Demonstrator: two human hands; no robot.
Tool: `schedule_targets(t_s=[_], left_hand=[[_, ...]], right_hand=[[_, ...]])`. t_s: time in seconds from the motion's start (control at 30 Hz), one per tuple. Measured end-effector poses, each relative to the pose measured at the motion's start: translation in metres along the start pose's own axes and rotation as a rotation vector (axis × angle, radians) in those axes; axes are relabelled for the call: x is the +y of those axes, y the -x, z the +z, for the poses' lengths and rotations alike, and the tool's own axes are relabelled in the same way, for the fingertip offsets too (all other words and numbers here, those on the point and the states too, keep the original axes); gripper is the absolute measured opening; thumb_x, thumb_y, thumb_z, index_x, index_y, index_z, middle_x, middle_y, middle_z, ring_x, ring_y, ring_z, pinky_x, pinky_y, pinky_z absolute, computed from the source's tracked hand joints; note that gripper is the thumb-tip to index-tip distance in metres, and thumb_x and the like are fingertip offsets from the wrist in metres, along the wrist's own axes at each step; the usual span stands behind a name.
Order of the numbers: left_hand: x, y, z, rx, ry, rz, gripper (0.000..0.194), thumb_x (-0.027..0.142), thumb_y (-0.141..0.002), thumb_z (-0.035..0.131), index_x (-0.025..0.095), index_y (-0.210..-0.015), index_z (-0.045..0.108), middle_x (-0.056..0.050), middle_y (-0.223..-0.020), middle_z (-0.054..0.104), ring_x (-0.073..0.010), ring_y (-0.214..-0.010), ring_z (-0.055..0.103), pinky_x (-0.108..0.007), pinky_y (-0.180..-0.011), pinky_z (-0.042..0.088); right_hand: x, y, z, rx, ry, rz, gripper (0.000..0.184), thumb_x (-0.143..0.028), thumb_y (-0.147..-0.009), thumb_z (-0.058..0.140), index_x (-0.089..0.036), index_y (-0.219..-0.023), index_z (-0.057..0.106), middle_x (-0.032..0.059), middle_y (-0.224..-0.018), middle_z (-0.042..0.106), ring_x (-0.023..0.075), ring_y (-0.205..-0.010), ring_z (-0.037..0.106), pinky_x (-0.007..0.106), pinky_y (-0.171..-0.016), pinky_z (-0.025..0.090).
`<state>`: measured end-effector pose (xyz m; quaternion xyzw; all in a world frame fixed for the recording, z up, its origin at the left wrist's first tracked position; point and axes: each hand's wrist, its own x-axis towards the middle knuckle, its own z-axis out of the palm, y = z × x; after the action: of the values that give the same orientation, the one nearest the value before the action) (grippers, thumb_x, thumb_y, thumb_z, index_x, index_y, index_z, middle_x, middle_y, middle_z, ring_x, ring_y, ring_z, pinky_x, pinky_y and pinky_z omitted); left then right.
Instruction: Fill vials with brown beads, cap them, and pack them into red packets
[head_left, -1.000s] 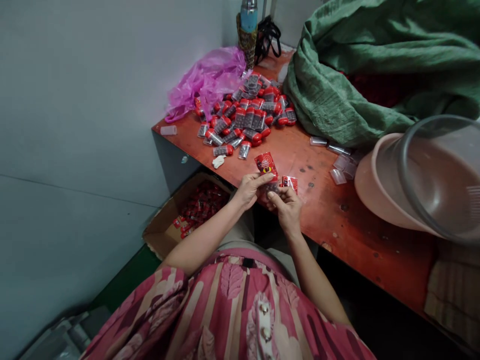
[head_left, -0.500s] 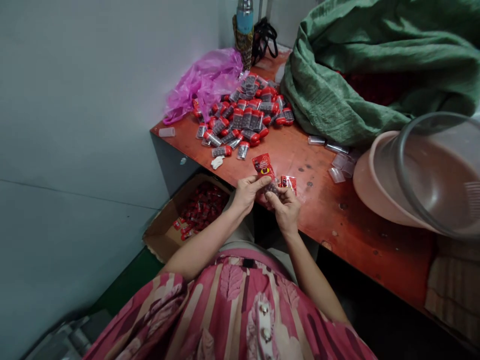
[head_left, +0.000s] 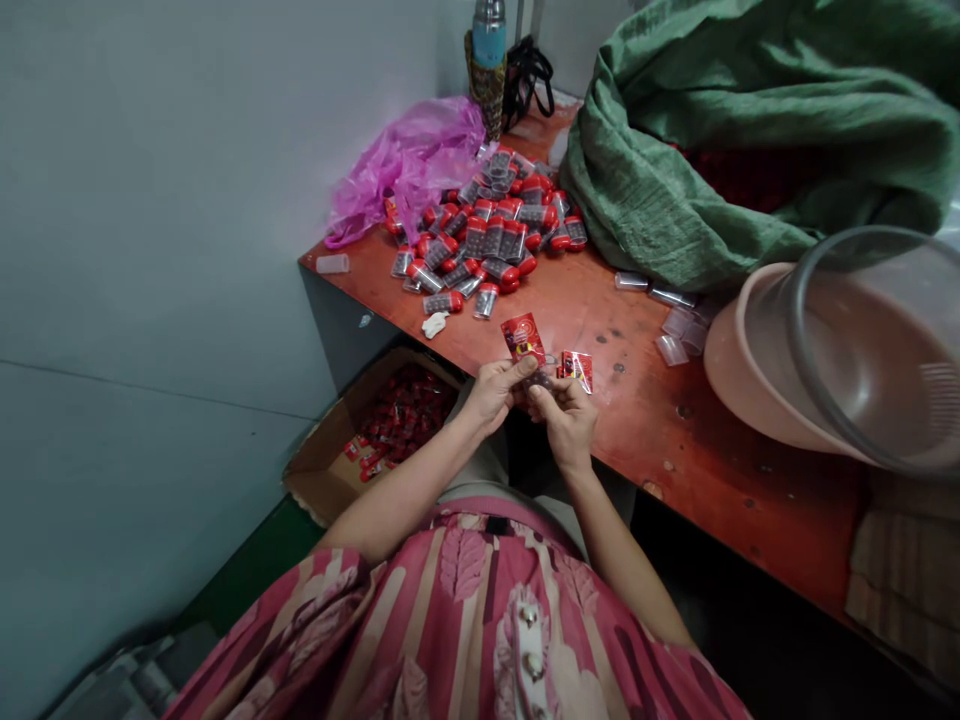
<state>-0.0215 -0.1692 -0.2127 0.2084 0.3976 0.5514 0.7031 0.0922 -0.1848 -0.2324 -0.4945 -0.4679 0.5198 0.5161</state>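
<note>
My left hand and my right hand meet at the near edge of the red-brown table. Both pinch a small red printed packet with a clear part full of dark pellets. A second red packet lies on the table, just beyond my right hand. Further back sits a pile of small clear vials with red caps.
A pink plastic bag lies behind the pile, with a bottle at the back. A green cloth sack fills the right rear. A pink basin holds a clear bowl. Empty clear vials lie nearby. A cardboard box of red packets sits on the floor.
The red packet has sunk a little lower and closer to my fingers. My hands have drawn slightly together; the view has shifted a bit.
</note>
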Motion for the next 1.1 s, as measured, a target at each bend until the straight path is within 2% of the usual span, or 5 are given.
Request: schedule_targets(t_s=[0.1,0.3,0.5,0.77,1.1], left_hand=[[-0.006,0.002,0.003,0.03,-0.006,0.016,0.042,0.045,-0.06,0.073,0.008,-0.077,0.066,-0.006,-0.064,0.065,-0.0102,-0.043,0.052,-0.024,-0.04,0.041],[-0.011,0.01,-0.002,-0.027,-0.034,0.03,0.034,0.04,-0.063,0.072,0.008,-0.067,0.063,-0.002,-0.059,0.061,-0.0091,-0.043,0.051,-0.026,-0.046,0.045],[-0.008,0.006,-0.003,-0.034,0.152,-0.001,0.033,0.04,-0.066,0.07,0.01,-0.081,0.066,-0.008,-0.077,0.068,-0.0129,-0.062,0.061,-0.025,-0.058,0.048],[-0.008,-0.001,-0.003,0.079,-0.091,0.055,0.032,0.035,-0.056,0.077,0.009,-0.07,0.067,-0.004,-0.061,0.064,-0.0095,-0.049,0.055,-0.022,-0.048,0.044],[-0.017,0.019,0.001,0.065,0.029,0.06,0.029,0.036,-0.061,0.074,0.01,-0.064,0.061,0.001,-0.053,0.057,-0.0072,-0.043,0.049,-0.021,-0.042,0.04]], right_hand=[[0.0,0.002,0.0,0.007,0.048,-0.035,0.02,-0.031,-0.069,0.069,-0.018,-0.08,0.058,-0.0051,-0.06,0.059,0.0068,-0.046,0.053,0.019,-0.044,0.045],[-0.005,-0.003,0.001,-0.028,-0.323,0.243,0.022,-0.031,-0.066,0.07,-0.017,-0.068,0.053,-0.0054,-0.056,0.057,0.004,-0.037,0.048,0.015,-0.034,0.038],[-0.003,-0.002,-0.005,-0.014,-0.144,0.149,0.022,-0.03,-0.066,0.072,-0.016,-0.074,0.057,-0.006,-0.053,0.058,0.0052,-0.039,0.05,0.016,-0.038,0.041],[0.001,0.013,-0.005,0.015,0.069,-0.006,0.02,-0.032,-0.07,0.069,-0.018,-0.079,0.056,-0.006,-0.054,0.058,0.0068,-0.041,0.051,0.018,-0.041,0.044],[0.004,0.01,0.0,-0.03,-0.206,0.115,0.026,-0.029,-0.068,0.07,-0.018,-0.086,0.055,-0.0048,-0.061,0.063,0.0096,-0.05,0.062,0.022,-0.049,0.054]])
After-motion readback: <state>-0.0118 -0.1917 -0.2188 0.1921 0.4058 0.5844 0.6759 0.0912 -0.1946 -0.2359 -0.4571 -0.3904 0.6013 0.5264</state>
